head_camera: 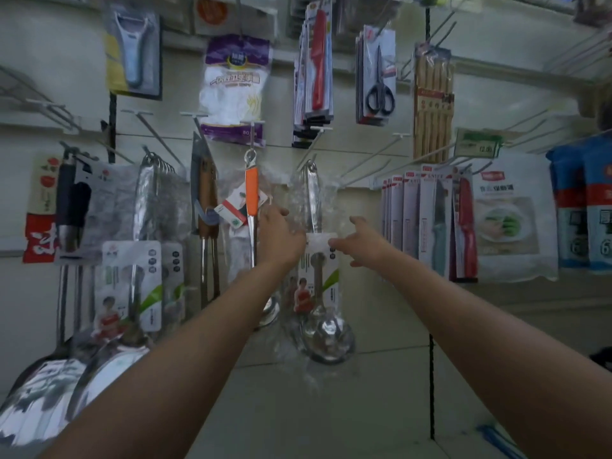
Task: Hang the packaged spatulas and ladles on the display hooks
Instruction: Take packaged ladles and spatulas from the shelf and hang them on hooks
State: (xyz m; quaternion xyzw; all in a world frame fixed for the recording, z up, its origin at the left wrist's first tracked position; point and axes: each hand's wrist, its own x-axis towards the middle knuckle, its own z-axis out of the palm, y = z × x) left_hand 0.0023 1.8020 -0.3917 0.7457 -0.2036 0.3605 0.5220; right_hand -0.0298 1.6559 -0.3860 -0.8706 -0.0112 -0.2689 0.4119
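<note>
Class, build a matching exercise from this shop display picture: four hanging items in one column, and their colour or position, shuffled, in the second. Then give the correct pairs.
Column 1
1. scissors
2. packaged ladle
3. chopsticks
4. orange-handled utensil

Column 2
A. between the left hand and right hand
B. black handles, upper row
C. just left of the left hand
D. upper row, right of the scissors

Pairs: 1-B, 2-A, 3-D, 4-C

price tag [477, 148]: "(2.00)"; knife packs [427, 180]: "knife".
</note>
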